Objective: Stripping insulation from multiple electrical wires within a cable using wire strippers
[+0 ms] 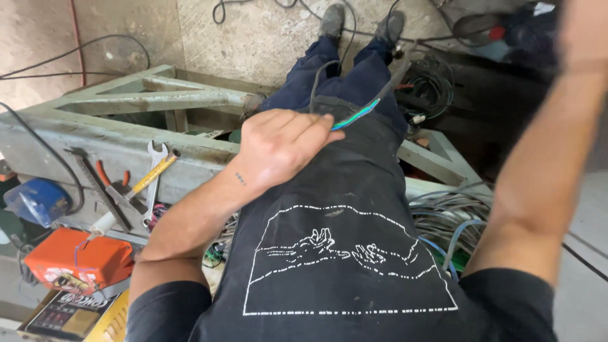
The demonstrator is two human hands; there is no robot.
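Observation:
My left hand [282,144] is closed in front of my waist, pinching a black cable [387,87] whose stripped end shows blue and green inner wires [356,116]. The cable runs up and away toward my feet. My right arm [544,164] stretches upward at the right edge. Its hand is out of the picture.
A grey-green metal frame [120,136] lies at the left, with a spanner [154,171], pliers [111,180] and a yellow-handled tool [152,174] on it. An orange box [76,259] and a blue bag [38,199] sit lower left. Coils of grey cable [443,212] lie at the right.

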